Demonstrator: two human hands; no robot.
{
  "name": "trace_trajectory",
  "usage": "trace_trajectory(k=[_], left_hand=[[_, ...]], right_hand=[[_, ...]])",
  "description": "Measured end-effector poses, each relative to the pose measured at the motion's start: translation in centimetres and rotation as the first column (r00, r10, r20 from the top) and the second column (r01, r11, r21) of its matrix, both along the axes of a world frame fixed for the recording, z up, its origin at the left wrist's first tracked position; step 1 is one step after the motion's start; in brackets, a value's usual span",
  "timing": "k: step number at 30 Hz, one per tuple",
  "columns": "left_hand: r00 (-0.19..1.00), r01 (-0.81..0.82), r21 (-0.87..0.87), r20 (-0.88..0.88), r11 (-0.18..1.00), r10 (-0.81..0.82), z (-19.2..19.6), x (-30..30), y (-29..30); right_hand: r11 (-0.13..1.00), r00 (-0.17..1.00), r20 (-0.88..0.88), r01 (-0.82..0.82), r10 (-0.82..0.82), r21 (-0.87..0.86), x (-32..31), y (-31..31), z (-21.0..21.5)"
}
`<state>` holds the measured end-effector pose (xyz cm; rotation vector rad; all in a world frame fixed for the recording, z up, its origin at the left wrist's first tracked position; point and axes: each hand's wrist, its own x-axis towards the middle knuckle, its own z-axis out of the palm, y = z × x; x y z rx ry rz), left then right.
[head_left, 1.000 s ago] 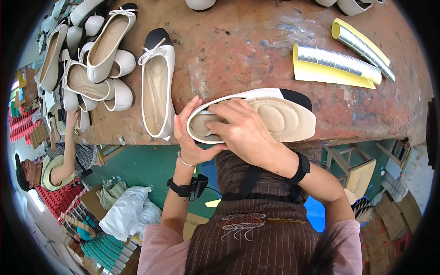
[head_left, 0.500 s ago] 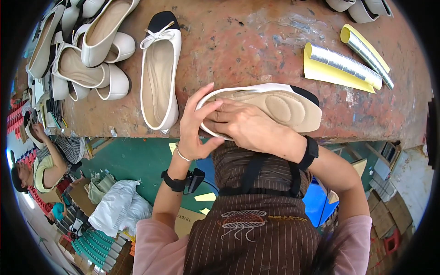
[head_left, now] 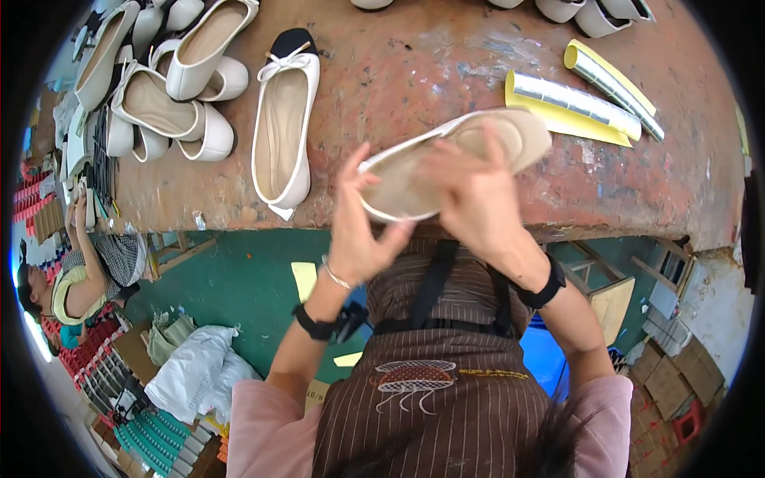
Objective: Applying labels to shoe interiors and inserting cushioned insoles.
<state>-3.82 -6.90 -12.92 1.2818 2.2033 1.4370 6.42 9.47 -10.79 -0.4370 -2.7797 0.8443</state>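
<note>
Just above the table's near edge is a white ballet flat (head_left: 396, 213), its toe tilted up to the right. My left hand (head_left: 358, 227) grips it round the heel, thumb on the near side and fingers on the far side. A beige insole (head_left: 527, 137) with a stitched, padded front lies in the shoe, its front end spread over the toe. Above the middle of the insole is my right hand (head_left: 482, 203), smeared by motion; whether its fingers hold the insole I cannot tell. To the left, another white flat (head_left: 285, 119) with a black toe and bow rests on the table.
Several white flats (head_left: 171, 99) are heaped at the table's left, and more shoes (head_left: 602, 16) stand along the far edge. Two silver-and-yellow rolled sheets (head_left: 574, 103) lie at the right. A co-worker (head_left: 76, 275) is busy at the left. White sacks (head_left: 195, 370) lie on the floor.
My right hand has come out of the heel area and moved right over the insole. The shoe's toe has swung away from me, and the insole's front end now covers the black toe.
</note>
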Motion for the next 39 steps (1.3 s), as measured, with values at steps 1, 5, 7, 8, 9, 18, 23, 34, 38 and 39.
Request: trace_trajectory(k=[1,5,7,8,9,18,23,34,38,39], left_hand=[[1.0,0.012,-0.072,-0.019,0.997,-0.013,0.6,1.8,0.4],[0.976,0.142,-0.347,-0.105,0.927,-0.189,2.3,6.4,2.2],[0.95,0.186,-0.429,-0.15,0.884,-0.273,2.7,7.4,3.3],[0.918,0.196,-0.478,-0.218,0.856,-0.331,2.8,7.6,3.7],[0.918,0.18,-0.467,-0.236,0.866,-0.318,2.9,7.8,4.1],[0.842,0.204,-0.634,-0.275,0.746,-0.464,3.0,7.3,4.8],[0.855,0.19,-0.623,-0.276,0.759,-0.44,3.0,7.2,4.9],[0.878,0.206,-0.562,-0.255,0.801,-0.404,2.9,6.9,4.8],[0.857,0.294,-0.657,-0.14,0.694,-0.496,3.1,6.6,4.9],[0.87,0.226,-0.576,-0.243,0.786,-0.428,3.2,6.6,4.9]], right_hand=[[0.97,0.956,-0.166,0.243,-0.241,-0.01,0.1,1.0,0.3],[0.797,0.83,-0.169,0.557,-0.531,0.233,-0.7,5.5,1.2],[0.856,0.855,-0.134,0.468,-0.501,-0.219,0.5,6.8,1.9],[0.827,0.843,-0.052,0.511,-0.536,-0.236,1.7,6.1,2.0],[0.902,0.912,-0.051,0.393,-0.407,-0.18,3.4,4.9,2.3],[0.956,0.968,0.06,0.228,-0.242,0.185,2.2,1.3,-0.9],[0.982,0.918,0.351,0.148,-0.182,0.121,0.3,3.5,1.2],[0.944,0.931,0.258,0.187,-0.259,0.273,-0.3,3.7,1.2],[0.897,0.955,0.181,0.143,-0.236,0.418,0.5,2.0,0.1],[0.889,0.965,0.102,0.179,-0.243,0.423,0.3,2.3,-0.9]])
